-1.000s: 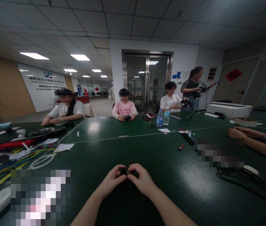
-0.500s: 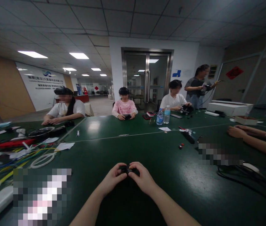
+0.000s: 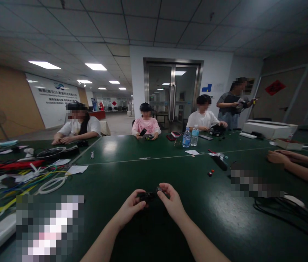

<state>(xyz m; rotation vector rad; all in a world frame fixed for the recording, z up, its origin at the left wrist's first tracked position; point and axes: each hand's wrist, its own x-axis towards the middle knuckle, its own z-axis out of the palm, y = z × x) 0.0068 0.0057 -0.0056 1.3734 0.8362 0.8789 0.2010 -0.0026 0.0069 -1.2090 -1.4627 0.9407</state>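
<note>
My left hand (image 3: 131, 206) is closed on a small black object (image 3: 147, 196), its thumb below and its fingers along the far side. The object's kind is too dark to make out. My right hand (image 3: 172, 201) pinches a small dark piece (image 3: 159, 189) with a paler top between thumb and fingertips. That piece sits at the right end of the black object; whether the two touch, I cannot tell. Both hands are held over the green table (image 3: 115, 182), close in front of me.
Coiled white cable (image 3: 52, 185), papers and a red strip lie at the left. Two water bottles (image 3: 186, 137) stand farther back. A small red-and-black item (image 3: 211, 173) and black cables lie right. Co-workers sit around the table; another person's forearms (image 3: 292, 162) rest at the right edge.
My right hand has moved right and slightly up, away from my left, with a small piece in its fingertips. Across the table, the person in pink has lifted a dark object in one hand.
</note>
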